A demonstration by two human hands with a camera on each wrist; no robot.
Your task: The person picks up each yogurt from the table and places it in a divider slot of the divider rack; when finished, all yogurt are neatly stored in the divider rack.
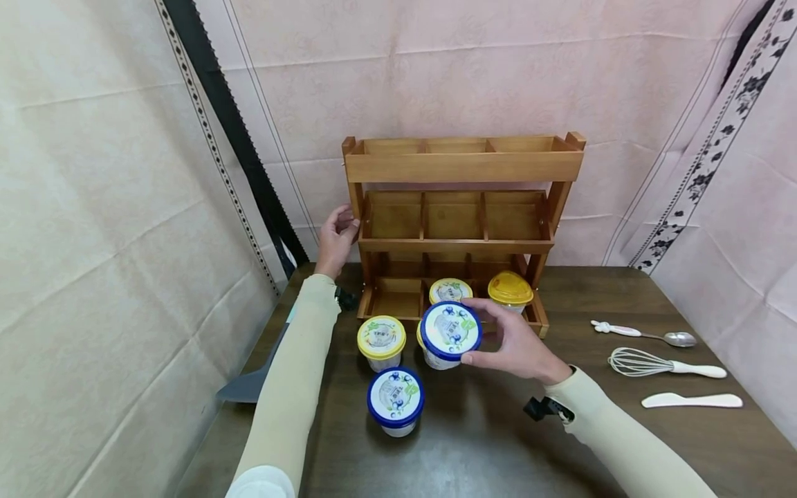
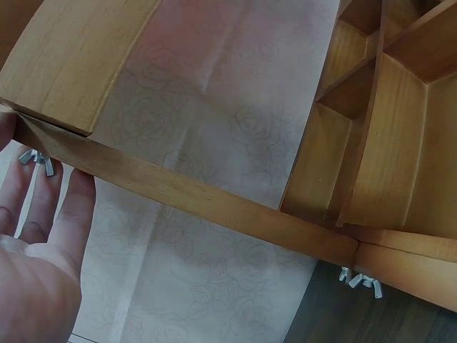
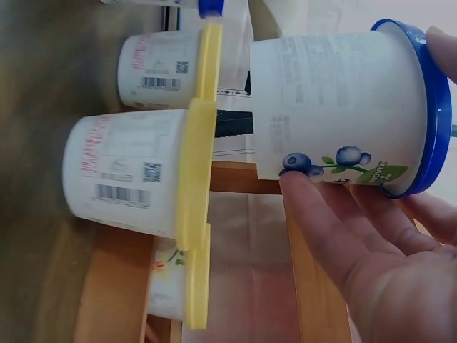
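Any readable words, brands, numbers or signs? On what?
No text reads with certainty.
Blue-lidded tub in the right hand: side print and lettering on the green patch too blurred.
Two yellow-lidded tubs, right wrist view: barcodes and QR codes show; red and grey print too small.
Printed lids, head view: lettering too small.

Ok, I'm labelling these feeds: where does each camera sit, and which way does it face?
Head: worn on the head, facing forward and down at the wooden rack; left hand, right hand and both sleeves show.
Left wrist: on that wrist, facing the rack's side; part of the left hand shows.
Right wrist: on that wrist, facing the held blue-lidded tub; part of the right hand shows.
Head and right wrist both show that tub and yellow-lidded tubs.
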